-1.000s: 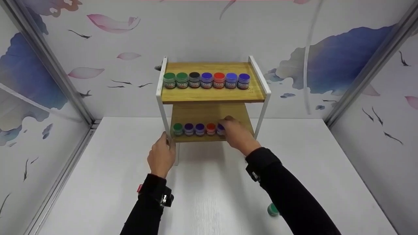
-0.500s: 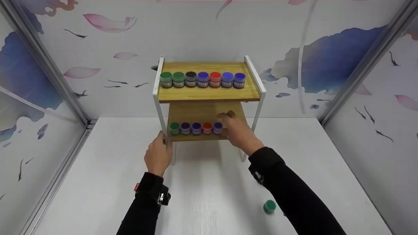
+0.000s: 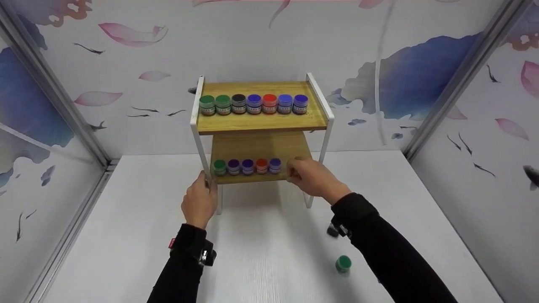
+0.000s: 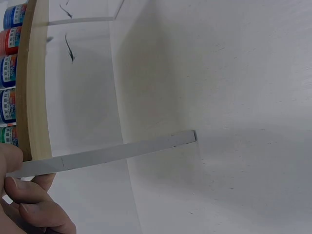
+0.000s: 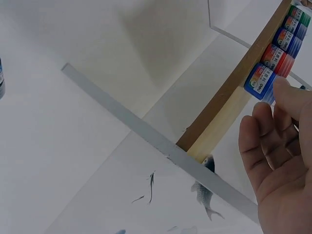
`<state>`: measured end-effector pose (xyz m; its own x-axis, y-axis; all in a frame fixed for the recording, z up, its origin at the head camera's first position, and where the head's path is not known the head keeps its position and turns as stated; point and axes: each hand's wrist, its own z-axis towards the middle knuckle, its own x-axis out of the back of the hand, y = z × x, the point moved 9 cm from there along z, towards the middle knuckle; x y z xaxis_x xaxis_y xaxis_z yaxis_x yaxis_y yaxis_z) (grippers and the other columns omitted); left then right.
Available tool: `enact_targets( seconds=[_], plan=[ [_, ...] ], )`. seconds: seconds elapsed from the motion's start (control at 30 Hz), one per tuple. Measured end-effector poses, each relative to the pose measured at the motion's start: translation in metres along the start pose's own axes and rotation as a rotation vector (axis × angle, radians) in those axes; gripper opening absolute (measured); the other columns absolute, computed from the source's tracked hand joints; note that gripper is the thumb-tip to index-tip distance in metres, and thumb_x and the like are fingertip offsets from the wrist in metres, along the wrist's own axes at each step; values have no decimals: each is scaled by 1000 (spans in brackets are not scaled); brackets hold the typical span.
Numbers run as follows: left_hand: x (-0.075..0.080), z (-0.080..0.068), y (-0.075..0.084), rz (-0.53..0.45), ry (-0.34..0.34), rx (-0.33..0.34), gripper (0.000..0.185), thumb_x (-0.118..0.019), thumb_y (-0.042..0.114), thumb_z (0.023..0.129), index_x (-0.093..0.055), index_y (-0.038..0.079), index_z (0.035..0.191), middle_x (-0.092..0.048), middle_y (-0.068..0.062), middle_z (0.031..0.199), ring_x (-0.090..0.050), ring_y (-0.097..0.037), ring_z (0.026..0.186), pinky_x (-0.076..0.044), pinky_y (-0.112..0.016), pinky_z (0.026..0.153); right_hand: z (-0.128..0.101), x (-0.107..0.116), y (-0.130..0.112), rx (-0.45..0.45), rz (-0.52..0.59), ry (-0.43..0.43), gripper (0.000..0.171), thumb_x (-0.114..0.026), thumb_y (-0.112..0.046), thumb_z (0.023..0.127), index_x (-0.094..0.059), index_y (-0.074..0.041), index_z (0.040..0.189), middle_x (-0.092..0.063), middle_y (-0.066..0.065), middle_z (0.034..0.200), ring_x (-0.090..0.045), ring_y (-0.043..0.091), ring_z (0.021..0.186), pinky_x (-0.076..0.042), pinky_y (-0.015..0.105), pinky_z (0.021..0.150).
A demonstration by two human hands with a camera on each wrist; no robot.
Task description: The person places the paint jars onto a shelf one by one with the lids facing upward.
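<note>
R hand (image 3: 310,179) pulled back off blue-lid jar (image 3: 275,165) — upright, w/ label.

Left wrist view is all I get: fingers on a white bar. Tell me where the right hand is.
Observer: The right hand is at the front edge of the lower shelf, just right of the blue jar that ends the row. It holds nothing.
Operator: Report anything loose.
Observer: One green jar stands on the table, beside the right sleeve.
Operator: Name that white bar.
Observer: It is the rack's front left leg, gripped by the left hand.
</note>
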<state>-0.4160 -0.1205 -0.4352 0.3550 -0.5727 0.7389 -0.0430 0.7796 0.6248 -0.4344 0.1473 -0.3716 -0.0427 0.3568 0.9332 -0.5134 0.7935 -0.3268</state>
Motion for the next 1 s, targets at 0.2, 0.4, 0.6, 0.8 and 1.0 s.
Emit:
enact_targets(
  seconds=[0.2,0.4,0.6,0.8,1.0],
  plan=[
    [1,1,2,-4,1,-12,22,-53,29,99,-58,9,105,-68,-11,89,-59,-25,66,-41,-34,50,-10,-10,13,-38,39,-107,7,-68,-14,90,-62,-11,89,-61,2,81,-52,14,70,-44,29,64],
    [2,1,2,-10,12,-25,21,-53,29,99,-59,8,102,-68,-11,88,-61,-25,66,-41,-33,49,-20,-15,22,-57,45,-163,6,-66,-13,91,-63,-11,87,-59,1,77,-52,14,70,-45,29,66],
    [1,1,1,-5,1,-25,24,-52,30,99,-58,7,101,-68,-12,87,-57,-23,63,-38,-31,48,-35,-22,43,-109,19,-224,6,-68,-11,90,-65,-10,84,-60,-1,76,-51,13,70,-45,30,67],
    [1,0,1,-5,1,-26,26,-51,30,100,-59,6,105,-68,-14,89,-58,-24,64,-39,-31,48,-55,-26,67,-176,12,-272,4,-66,-12,91,-68,-8,92,-65,3,85,-56,16,77,-50,35,74],
    [2,0,1,-11,-2,-27,25,-51,30,100,-59,7,107,-69,-13,90,-61,-25,66,-43,-34,50,-70,-27,84,-201,-5,-283,9,-66,-7,90,-68,-6,98,-67,8,95,-60,21,87,-52,41,81]
  ],
)
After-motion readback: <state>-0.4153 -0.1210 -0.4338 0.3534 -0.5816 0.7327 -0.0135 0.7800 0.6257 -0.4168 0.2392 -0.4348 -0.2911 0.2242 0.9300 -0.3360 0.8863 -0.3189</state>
